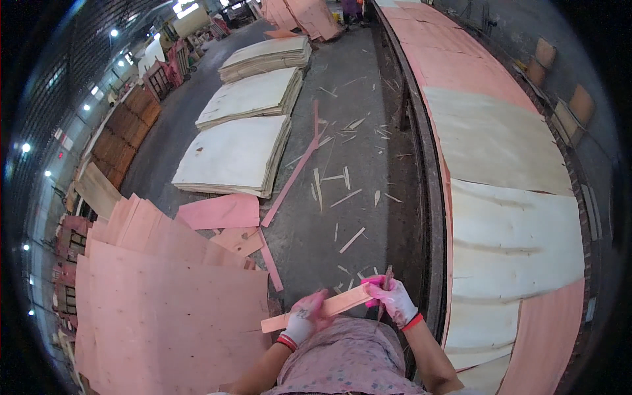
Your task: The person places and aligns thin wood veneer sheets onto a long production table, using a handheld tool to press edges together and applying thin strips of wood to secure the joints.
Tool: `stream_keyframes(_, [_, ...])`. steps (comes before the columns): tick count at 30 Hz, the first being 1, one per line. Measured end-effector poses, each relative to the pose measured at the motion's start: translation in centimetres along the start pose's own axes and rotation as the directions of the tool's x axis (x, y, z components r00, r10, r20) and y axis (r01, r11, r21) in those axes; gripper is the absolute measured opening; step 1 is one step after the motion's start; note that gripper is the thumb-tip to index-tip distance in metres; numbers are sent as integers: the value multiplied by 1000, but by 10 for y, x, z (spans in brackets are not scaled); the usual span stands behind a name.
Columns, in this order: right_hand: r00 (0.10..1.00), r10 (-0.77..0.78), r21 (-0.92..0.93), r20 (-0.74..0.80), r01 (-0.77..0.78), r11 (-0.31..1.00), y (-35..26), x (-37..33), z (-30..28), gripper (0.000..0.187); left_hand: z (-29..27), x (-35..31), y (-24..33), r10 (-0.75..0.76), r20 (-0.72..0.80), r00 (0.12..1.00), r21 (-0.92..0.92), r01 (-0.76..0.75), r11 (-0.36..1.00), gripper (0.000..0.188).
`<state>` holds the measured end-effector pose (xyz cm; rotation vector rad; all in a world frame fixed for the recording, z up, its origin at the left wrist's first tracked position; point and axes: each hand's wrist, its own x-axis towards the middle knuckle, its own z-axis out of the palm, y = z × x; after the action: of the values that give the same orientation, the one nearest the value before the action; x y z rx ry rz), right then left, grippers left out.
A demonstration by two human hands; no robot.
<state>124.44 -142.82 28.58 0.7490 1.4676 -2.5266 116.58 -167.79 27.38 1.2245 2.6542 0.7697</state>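
A narrow pink veneer strip (349,300) slants in front of my apron, its right end higher than its left. My left hand (308,318), in a white glove with pink stains and a red cuff, is closed around the strip's left part; its fingers are slightly blurred. At the other end, my gloved right hand (394,303) pinches the strip with pink-stained fingers. A slender dark tool (388,273), perhaps a knife, also sits in the right hand, its tip pointing up; most of it is hidden.
Left of me rises a stack of pink veneer sheets (171,316). White veneer stacks (237,155) stand farther ahead. On the right runs a long table edge (432,217) with pink and white sheets (513,224) on it. Offcuts (352,240) litter the floor.
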Motion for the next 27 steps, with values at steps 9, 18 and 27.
stream_keyframes(9, [986, 60, 337, 153, -109, 935, 14, 145, 91, 38, -3, 18, -127, -359, -118, 926, -283, 315, 906, 30])
stream_keyframes(18, [992, 51, 84, -114, -41, 996, -29, 299, 184, 28, -88, 89, -333, -820, -224, 526, -948, 76, 308, 29])
stream_keyframes(27, [976, 210, -29, 55, -209, 978, -29, 466, 281, 39, -140, 26, -451, -930, -299, 215, -953, -19, 302, 30])
